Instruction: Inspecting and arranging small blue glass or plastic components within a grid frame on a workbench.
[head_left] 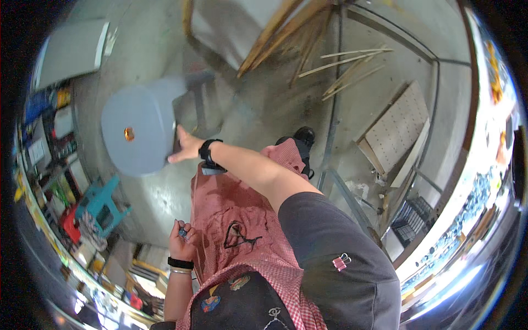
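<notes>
My right arm stretches across to the left, and my right hand (188,147) grips the near right edge of a grey-blue plastic stool (140,151). Its rounded seat carries a small orange mark, and its far side is smeared by motion. The fingers under the edge are partly hidden. My left hand (184,240) is bent up beside my red checked apron (231,198), its fingers curled around a small bluish thing (182,232) too small to name.
A teal plastic stool (104,206) stands at left beside crowded shelves. Thin wooden strips (352,66) lie on the concrete floor ahead. At right are a perforated board (397,126), a black crate (412,220) and a metal frame (352,198).
</notes>
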The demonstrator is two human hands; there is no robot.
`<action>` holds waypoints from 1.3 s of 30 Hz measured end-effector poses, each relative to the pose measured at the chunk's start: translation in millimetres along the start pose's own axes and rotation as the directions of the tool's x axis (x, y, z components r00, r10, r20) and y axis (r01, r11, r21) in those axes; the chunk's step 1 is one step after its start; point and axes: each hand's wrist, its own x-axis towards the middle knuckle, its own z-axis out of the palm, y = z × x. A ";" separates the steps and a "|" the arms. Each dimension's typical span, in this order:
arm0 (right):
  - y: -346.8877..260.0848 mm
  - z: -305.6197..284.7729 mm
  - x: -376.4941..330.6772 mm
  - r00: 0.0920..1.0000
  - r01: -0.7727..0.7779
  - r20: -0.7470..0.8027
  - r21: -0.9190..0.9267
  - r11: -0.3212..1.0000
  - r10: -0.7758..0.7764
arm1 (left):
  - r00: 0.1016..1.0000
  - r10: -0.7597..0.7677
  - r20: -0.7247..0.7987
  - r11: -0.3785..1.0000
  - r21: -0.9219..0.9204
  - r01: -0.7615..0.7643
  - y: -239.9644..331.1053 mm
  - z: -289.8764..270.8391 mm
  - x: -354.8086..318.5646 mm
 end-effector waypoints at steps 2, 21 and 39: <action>7.5 32.2 16.4 1.000 0.010 -0.023 0.143 0.990 -0.007 | 1.000 0.011 -0.020 0.997 -0.073 -0.012 -1.5 -36.5 -22.2; -21.2 31.8 -104.4 0.741 -0.218 -0.369 0.656 0.722 0.560 | 0.998 -0.058 -0.029 0.997 -0.047 0.057 92.5 -256.8 -80.9; 255.4 167.2 -404.7 0.398 0.446 -0.567 0.806 0.388 0.721 | 0.999 0.046 0.016 0.900 0.433 -0.048 6.9 -279.5 -129.8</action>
